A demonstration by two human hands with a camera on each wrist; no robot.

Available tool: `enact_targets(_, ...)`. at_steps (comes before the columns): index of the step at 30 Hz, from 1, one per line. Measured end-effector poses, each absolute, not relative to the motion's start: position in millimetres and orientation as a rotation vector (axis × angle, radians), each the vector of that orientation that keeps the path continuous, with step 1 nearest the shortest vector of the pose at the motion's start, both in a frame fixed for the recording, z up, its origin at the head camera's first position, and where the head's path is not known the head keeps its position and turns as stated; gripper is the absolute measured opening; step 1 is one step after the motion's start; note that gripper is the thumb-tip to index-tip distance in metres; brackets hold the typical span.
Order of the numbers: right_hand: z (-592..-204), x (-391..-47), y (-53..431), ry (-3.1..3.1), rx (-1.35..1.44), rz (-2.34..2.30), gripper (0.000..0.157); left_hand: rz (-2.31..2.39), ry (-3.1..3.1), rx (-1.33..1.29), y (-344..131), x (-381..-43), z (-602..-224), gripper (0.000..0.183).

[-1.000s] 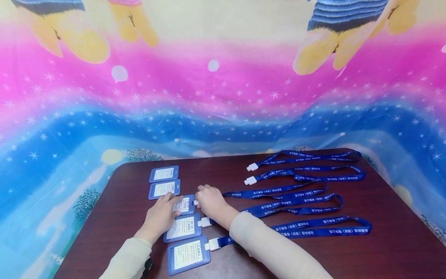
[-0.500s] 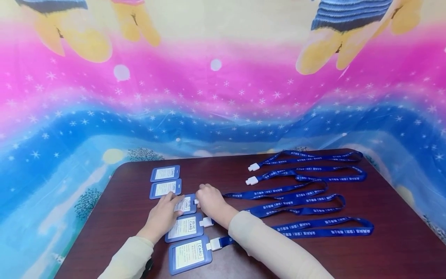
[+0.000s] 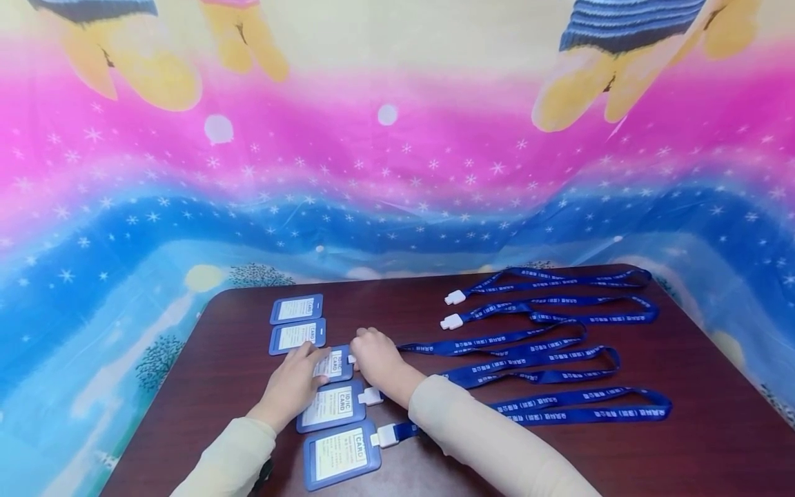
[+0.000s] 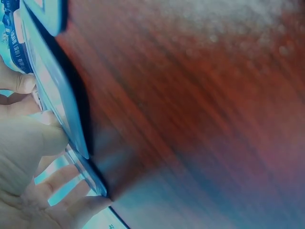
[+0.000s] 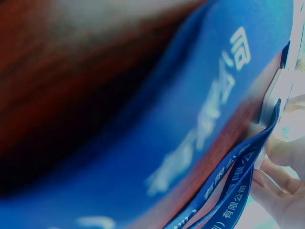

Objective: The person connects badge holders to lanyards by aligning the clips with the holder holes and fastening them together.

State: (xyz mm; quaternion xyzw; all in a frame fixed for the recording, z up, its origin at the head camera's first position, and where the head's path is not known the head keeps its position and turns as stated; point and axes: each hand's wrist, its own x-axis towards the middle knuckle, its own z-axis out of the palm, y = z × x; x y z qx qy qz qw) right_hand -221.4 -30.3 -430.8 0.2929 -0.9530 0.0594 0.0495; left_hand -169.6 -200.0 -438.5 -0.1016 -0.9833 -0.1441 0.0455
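Note:
In the head view my left hand (image 3: 288, 386) holds a blue card holder (image 3: 340, 364) flat on the table, its thumb at the near edge and fingers over the far part. My right hand (image 3: 377, 359) pinches the white clip at that holder's slotted end. Only a sliver of this clip shows; the hand covers the rest, so whether it is hooked in cannot be told. From the clip a blue lanyard (image 3: 472, 344) with white print runs right. The left wrist view shows the left fingers (image 4: 62, 183) along the holder's edge.
Nearer me lie two card holders (image 3: 332, 406) with white clips (image 3: 386, 435) and lanyards (image 3: 577, 414) at their right ends. Two separate holders (image 3: 297, 309) lie farther back. Two lanyards (image 3: 559, 281) with free clips (image 3: 455, 297) lie at the back right of the dark table (image 3: 217, 373).
The head view has shifted very slightly, so everything sits a little farther right. Both hands keep their places on the card holder and clip.

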Motion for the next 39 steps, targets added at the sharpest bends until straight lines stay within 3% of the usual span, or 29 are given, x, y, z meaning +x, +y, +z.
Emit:
enact_targets(25,-432.2,-218.2,-30.8,-2.862,0.91,0.201,0.008,-0.414,-3.005,-0.323,-201.0,-168.9,-438.8,0.05)
enact_targets(39,-429.3,-225.0,-22.3,-2.882,1.087,0.071,0.018,-0.367,-3.054,-0.324,-204.8,-174.5,-441.3,0.05)
